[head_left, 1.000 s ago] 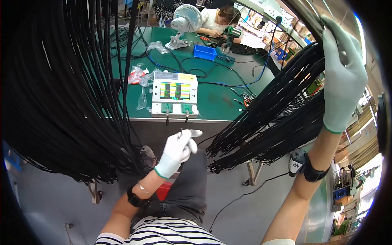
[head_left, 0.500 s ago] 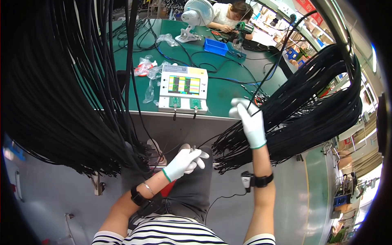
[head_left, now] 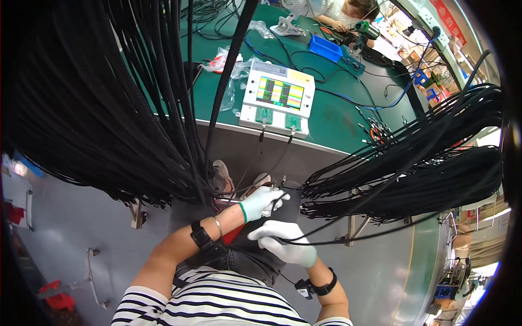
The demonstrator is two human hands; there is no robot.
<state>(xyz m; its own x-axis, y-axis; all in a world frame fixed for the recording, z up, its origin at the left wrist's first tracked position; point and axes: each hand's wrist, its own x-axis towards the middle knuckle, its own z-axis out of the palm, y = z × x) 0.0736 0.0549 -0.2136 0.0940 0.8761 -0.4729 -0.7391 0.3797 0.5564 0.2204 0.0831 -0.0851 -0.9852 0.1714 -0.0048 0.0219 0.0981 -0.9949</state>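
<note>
My left hand [head_left: 265,202], in a white glove with a green cuff, is closed above my lap around a thin black cable. A small metal cable end [head_left: 284,179] sticks up by its fingertips. Close by on the right, my gloved right hand [head_left: 285,243] is closed on a black cable [head_left: 370,234] that runs off to the right and curves up. Beyond both hands, a white cable tester [head_left: 277,100] with a lit coloured screen stands at the table's front edge. Two green sockets [head_left: 264,116] sit on its front, each with a black plug and lead hanging down.
Large bundles of black cables hang at left [head_left: 103,119] and right [head_left: 418,168]. On the green table [head_left: 337,122] lie a blue tray [head_left: 325,49], plastic bags [head_left: 227,95] and loose cables [head_left: 375,133]. A co-worker [head_left: 348,16] sits at the far side near a fan base [head_left: 288,26].
My right hand has come down from the right-hand bundle to beside my left hand, drawing a black cable along. The view has shifted, so the tester sits further right. A lead now hangs at its right socket.
</note>
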